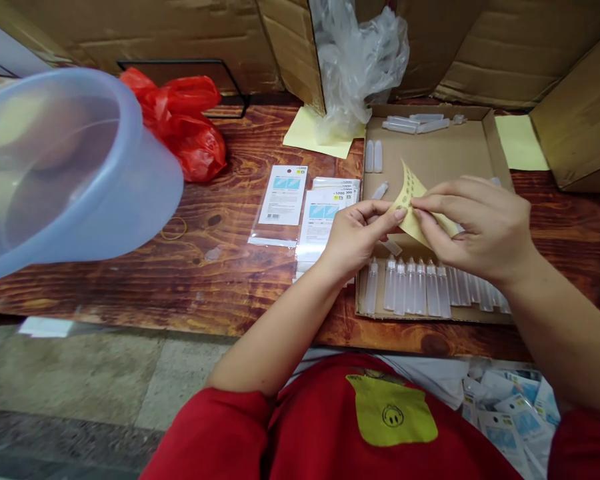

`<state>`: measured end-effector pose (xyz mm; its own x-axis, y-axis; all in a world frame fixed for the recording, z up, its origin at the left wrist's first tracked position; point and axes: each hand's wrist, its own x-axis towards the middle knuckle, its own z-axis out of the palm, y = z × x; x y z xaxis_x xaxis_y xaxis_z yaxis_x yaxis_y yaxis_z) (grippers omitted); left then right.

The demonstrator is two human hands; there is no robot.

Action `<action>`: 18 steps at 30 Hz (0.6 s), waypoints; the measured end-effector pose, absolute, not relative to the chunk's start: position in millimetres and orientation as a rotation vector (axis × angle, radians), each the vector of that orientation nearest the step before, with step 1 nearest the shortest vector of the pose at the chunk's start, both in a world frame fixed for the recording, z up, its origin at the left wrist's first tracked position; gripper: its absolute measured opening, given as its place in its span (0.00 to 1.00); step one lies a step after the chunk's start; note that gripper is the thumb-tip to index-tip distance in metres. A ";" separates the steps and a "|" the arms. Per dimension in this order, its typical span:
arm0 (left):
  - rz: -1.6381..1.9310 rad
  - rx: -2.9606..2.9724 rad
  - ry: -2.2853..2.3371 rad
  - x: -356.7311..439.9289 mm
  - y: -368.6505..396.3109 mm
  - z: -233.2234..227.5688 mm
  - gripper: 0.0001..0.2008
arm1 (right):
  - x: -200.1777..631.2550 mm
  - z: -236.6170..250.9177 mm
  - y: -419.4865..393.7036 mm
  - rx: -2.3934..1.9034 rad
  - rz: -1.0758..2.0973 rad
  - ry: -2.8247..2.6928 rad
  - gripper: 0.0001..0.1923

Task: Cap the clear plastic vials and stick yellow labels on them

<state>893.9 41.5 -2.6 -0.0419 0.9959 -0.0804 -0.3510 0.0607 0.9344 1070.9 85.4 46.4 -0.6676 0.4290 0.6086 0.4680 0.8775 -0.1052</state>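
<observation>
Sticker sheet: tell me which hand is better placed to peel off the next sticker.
The left hand, probably. Its fingertips pinch at the edge of the yellow sticker sheet, while the right hand grips the sheet from above and steadies it over the cardboard tray of small bottles.

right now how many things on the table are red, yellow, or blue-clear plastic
red: 1, the red plastic bag
yellow: 3, the sticker sheet pinched by both hands, left hand and right hand, plus two yellow papers
blue-clear: 1, the bucket
total: 5
</observation>
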 end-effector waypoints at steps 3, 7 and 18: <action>1.301 0.748 0.955 893.8 41.6 -2.7 0.18 | 1071.7 48.4 84.7 -0.676 -0.036 -2.401 0.09; 1.304 0.661 0.926 895.5 40.4 1.2 0.20 | 1071.5 49.5 86.0 -0.581 -0.047 -2.393 0.08; 1.424 0.876 0.970 900.1 37.9 3.8 0.18 | 1077.1 57.7 79.2 -0.522 -0.381 -2.534 0.09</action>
<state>900.1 37.9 3.8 -0.0765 0.9969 -0.0171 -0.3812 -0.0133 0.9244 1077.1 79.2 57.7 -0.7904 0.2871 0.5411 0.4335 0.8863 0.1629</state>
